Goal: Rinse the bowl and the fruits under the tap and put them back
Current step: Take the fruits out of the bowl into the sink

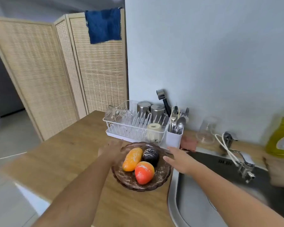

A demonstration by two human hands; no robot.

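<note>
A brown glass bowl [162, 173] with a scalloped rim sits on the wooden counter, just left of the sink. In it lie an orange-yellow mango [132, 158], a dark purple round fruit [150, 156] and a red-orange fruit [144, 172], all dusted with white specks. My left hand [111, 150] is at the bowl's left rim, fingers apart. At the bowl's right rim is my right hand [179, 158], also spread. Neither hand holds anything, and I cannot tell whether they touch the rim. The tap [243, 163] stands over the steel sink [203, 194] at the right.
A white dish rack [115, 128] with glasses, steel cups and a cutlery holder stands right behind the bowl. An upturned glass [206, 130], a pink sponge [188, 143] and a yellow soap bottle [280, 138] line the wall. A rattan screen stands at the left.
</note>
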